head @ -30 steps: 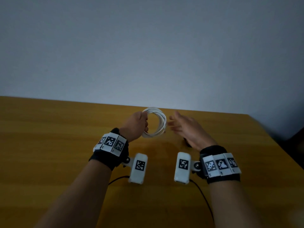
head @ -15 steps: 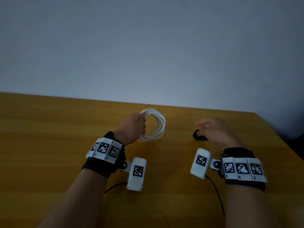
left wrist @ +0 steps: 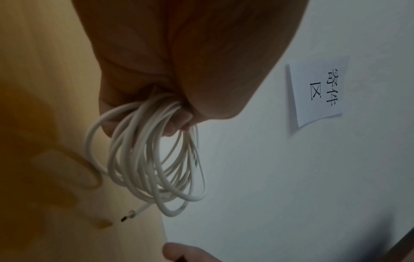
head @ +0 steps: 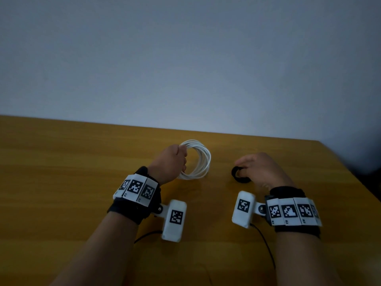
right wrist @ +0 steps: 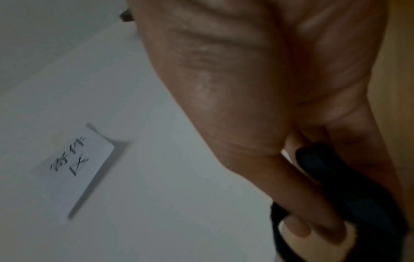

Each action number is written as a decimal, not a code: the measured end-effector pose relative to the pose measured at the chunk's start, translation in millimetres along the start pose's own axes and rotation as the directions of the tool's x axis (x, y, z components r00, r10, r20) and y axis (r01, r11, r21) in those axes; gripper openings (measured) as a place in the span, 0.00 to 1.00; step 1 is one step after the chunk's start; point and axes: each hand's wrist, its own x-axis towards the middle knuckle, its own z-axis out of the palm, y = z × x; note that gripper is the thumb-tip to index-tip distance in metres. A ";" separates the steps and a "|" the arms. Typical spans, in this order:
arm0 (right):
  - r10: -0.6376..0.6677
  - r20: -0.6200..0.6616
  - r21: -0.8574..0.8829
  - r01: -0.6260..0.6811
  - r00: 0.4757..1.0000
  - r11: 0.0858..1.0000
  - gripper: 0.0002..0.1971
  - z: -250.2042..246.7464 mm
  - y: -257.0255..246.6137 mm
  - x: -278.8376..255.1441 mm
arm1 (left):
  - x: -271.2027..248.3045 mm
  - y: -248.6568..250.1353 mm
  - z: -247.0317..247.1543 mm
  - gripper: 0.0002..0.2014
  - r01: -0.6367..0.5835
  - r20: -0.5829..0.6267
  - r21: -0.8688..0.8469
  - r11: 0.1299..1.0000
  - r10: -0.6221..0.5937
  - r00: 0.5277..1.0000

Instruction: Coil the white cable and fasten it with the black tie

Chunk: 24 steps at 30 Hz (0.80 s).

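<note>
Two hands work above the wooden surface (head: 61, 182), well apart from each other. My left hand (head: 168, 164) is closed in a fist around one side of the coiled white cable (head: 198, 159), which stands upright as a bundle of loops beside my knuckles; the gripped part of the coil is hidden inside the fist. From the left wrist, the loops (left wrist: 156, 159) hang free below my curled fingers (left wrist: 179, 122), and one loose end with a small plug (left wrist: 128, 217) points toward the surface; whether that plug touches the wood cannot be told.

My right hand (head: 261, 172) is curled over the black tie (head: 239, 176), pinching it between thumb and fingers. From the head view only the left part of the tie shows, as a dark ring; the rest lies under my palm, and whether it rests on the surface or is lifted off it cannot be told. From the right wrist, the tie (right wrist: 349, 195) appears as a blurred dark band with a finger (right wrist: 313, 212) passing through its loop; its edges and its far end are cut off by the frame.

Marker bands and white camera units (head: 175, 219) sit on both wrists. On the wall, a white paper label (left wrist: 318, 90) bears printed characters; from the right wrist that label (right wrist: 74, 170) is too blurred to read clearly.
</note>
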 end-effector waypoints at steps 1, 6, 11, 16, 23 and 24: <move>-0.024 -0.003 0.056 0.025 1.000 0.998 0.10 0.3 -2.1 -0.9 | 0.3 -0.1 -0.2 0.17 -0.003 -0.001 0.007 1.000 0.003 1.000; -0.096 -0.109 0.254 0.121 0.989 0.960 0.06 6.1 -11.7 -0.1 | 1.3 -1.0 -1.9 0.17 -0.005 -0.012 0.012 1.000 0.006 1.000; -0.095 -0.110 0.340 0.128 0.989 0.932 0.08 14.1 -17.1 0.7 | -0.4 -0.8 -2.7 0.18 -0.019 -0.006 0.020 1.000 0.019 1.000; -0.054 -0.025 0.471 0.060 0.998 0.880 0.09 14.4 -20.7 -3.4 | 0.7 -0.1 -1.5 0.18 -0.025 -0.009 0.015 1.000 0.025 1.000; -0.025 0.037 0.565 0.000 0.999 0.825 0.07 17.0 -24.3 -5.4 | 0.8 -0.1 -1.0 0.18 -0.030 -0.006 0.021 0.999 0.030 1.000; -0.026 0.045 0.573 -0.005 0.999 0.820 0.08 17.5 -24.5 -4.8 | 0.5 0.1 -1.3 0.18 -0.029 -0.008 0.026 0.999 0.030 1.000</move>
